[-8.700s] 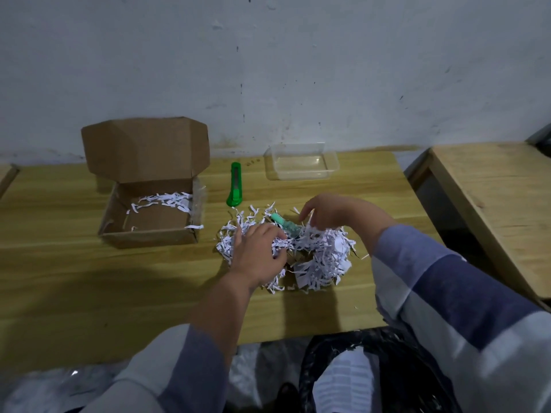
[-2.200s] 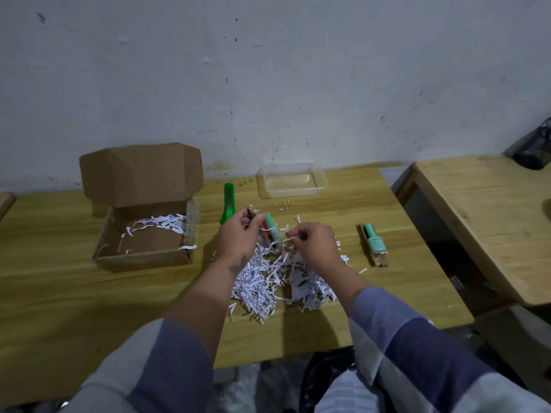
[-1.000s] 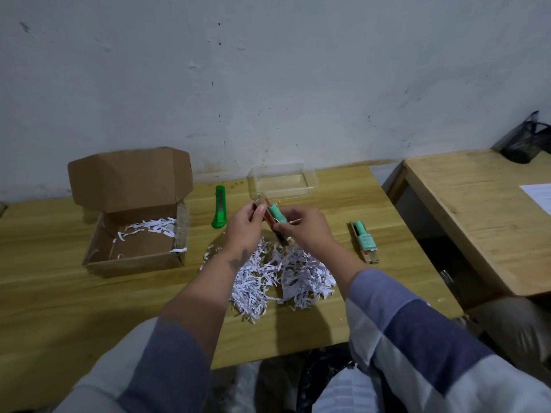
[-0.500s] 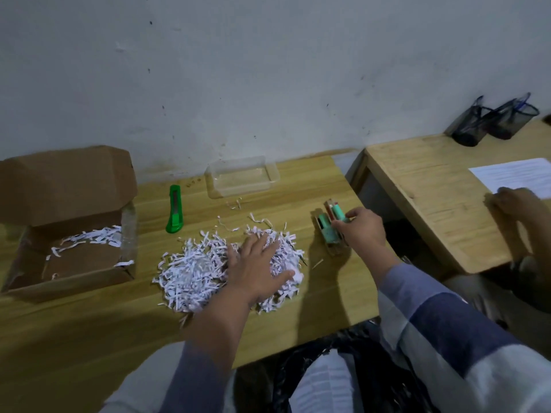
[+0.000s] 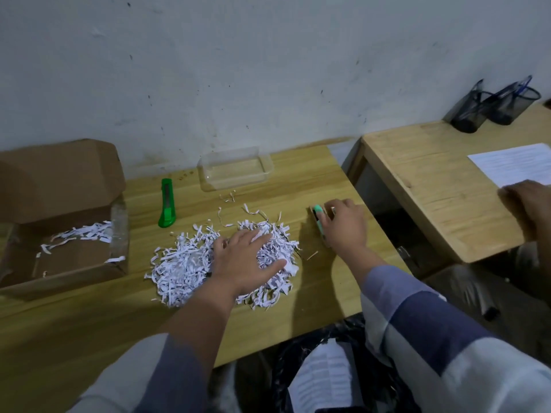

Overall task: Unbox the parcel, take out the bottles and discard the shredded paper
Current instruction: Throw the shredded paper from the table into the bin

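Head view: wooden table [image 5: 89, 317] against scuffed white wall [image 5: 268, 70]; left hand [image 5: 243, 260] flat, right hand [image 5: 343, 226] holding bottles [image 5: 318, 217].

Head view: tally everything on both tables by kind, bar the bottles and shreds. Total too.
cardboard box: 1
green utility knife: 1
clear plastic tray: 1
dark pen holders: 2
printed sheet: 1
Total: 6

Green utility knife [image 5: 167, 204] beside clear plastic tray [image 5: 235, 172]; pen holders [image 5: 493, 105], printed sheet [image 5: 514, 163] on neighbouring table [image 5: 432, 186].
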A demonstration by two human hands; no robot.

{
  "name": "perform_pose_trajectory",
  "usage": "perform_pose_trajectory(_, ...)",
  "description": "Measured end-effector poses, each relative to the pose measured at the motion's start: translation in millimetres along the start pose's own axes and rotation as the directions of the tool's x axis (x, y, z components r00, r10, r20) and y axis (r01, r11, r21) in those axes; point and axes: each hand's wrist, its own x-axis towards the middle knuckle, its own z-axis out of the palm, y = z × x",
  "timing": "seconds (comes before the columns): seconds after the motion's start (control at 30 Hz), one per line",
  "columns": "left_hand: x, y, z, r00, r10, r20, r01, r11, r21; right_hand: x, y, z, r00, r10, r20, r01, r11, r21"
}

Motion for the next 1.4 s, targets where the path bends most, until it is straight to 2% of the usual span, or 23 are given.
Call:
perform_pose_trajectory(0.07,-2,-5,-8,0.999,-0.005,-0.049,0.005,1.0,0.005,-13,-13,9,0.982,-0.164,0.094,0.155,0.983,0.097)
perform_pose_trajectory(0.13,-8,-16,-13,0.995,-0.042,-0.089,0.044,0.999,0.018,-30,-25,21,0.937,-0.281,0.21,0.262,0.958,0.113)
perform_pose_trajectory(0.27,-34,-56,-10,0.969,-0.173,-0.175,0.179,0.984,0.019,-62,-37,43,0.845,-0.37,0.387,0.359,0.928,0.104)
perform_pose_trajectory(0.4,-66,-94,7,0.955,-0.265,-0.13,0.257,0.963,-0.076,-79,-43,59,0.782,-0.483,0.393,0.469,0.872,0.139)
perform_pose_trajectory(0.53,-79,-96,29,0.951,-0.158,-0.264,0.125,0.983,-0.138,-91,-55,78,0.73,-0.59,0.345,0.561,0.806,0.189)
perform_pose_trajectory(0.6,-70,-87,33,0.951,-0.159,-0.267,0.068,0.945,-0.319,-96,-59,87,0.708,-0.638,0.303,0.613,0.768,0.185)
perform_pose_trajectory(0.67,-61,-77,30,0.96,-0.215,-0.181,0.065,0.798,-0.599,-98,-62,91,0.726,-0.636,0.263,0.609,0.771,0.186)
perform_pose_trajectory(0.7,-60,-72,27,0.964,-0.219,-0.151,0.064,0.742,-0.667,-99,-64,93,0.74,-0.625,0.248,0.59,0.781,0.205)
perform_pose_trajectory(0.8,-60,-63,23,0.969,-0.206,-0.138,0.033,0.66,-0.751,-102,-70,94,0.777,-0.593,0.212,0.521,0.794,0.314)
perform_pose_trajectory(0.9,-59,-47,6,0.957,-0.227,-0.181,-0.02,0.568,-0.823,-100,-76,82,0.818,-0.551,0.162,0.453,0.792,0.409)
perform_pose_trajectory(1.07,-50,-17,-30,0.961,-0.165,-0.22,-0.127,0.442,-0.888,-96,-79,34,0.874,-0.483,0.043,0.423,0.803,0.42)
perform_pose_trajectory(1.23,-56,26,-48,0.96,0.04,-0.276,-0.264,0.445,-0.855,-116,-51,-18,0.928,-0.36,-0.094,0.371,0.873,0.316)
perform_pose_trajectory(1.3,-65,48,-47,0.945,0.137,-0.298,-0.324,0.545,-0.774,-133,-32,-36,0.942,-0.307,-0.138,0.335,0.898,0.286)
perform_pose_trajectory(1.33,-69,58,-42,0.936,0.165,-0.31,-0.349,0.535,-0.769,-143,-22,-43,0.948,-0.279,-0.154,0.313,0.907,0.281)
perform_pose_trajectory(1.4,-79,81,-32,0.936,0.214,-0.28,-0.348,0.437,-0.829,-165,0,-56,0.963,-0.211,-0.169,0.251,0.93,0.268)
